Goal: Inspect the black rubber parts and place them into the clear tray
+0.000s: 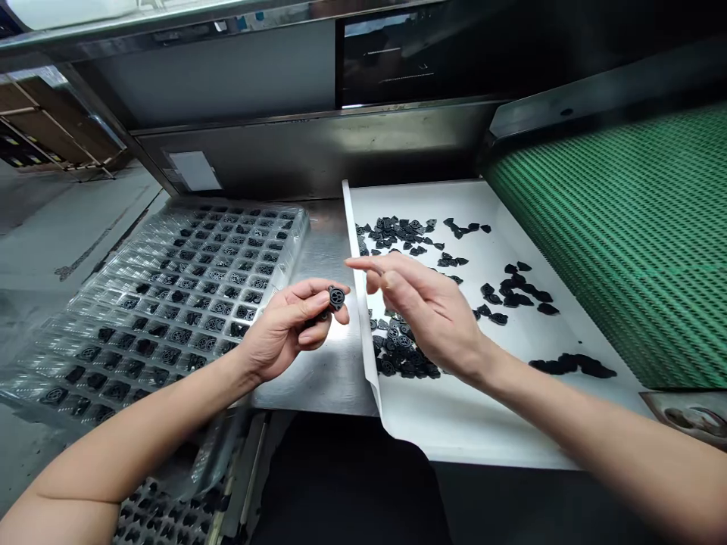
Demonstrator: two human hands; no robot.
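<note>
My left hand point(292, 322) pinches a small black plastic part point(337, 297) between thumb and index finger, its round, spoked face turned up. More dark material shows under the curled fingers, but I cannot make out how many parts are there. Just to the right, my right hand point(435, 310) hovers above the white tray's left edge. Its index finger stretches toward the held part without touching it; the thumb lies near the other, bent fingers, and nothing is visibly held. Loose black parts point(403, 341) of the same kind lie in the white tray point(482, 431) below this hand.
A clear plastic compartment tray point(292, 250) with black parts in its pockets lies at left on the metal table point(326, 378). Another filled tray point(164, 515) sits lower down. A green mesh conveyor belt point(636, 219) slopes along the right. A metal machine frame point(312, 155) stands behind.
</note>
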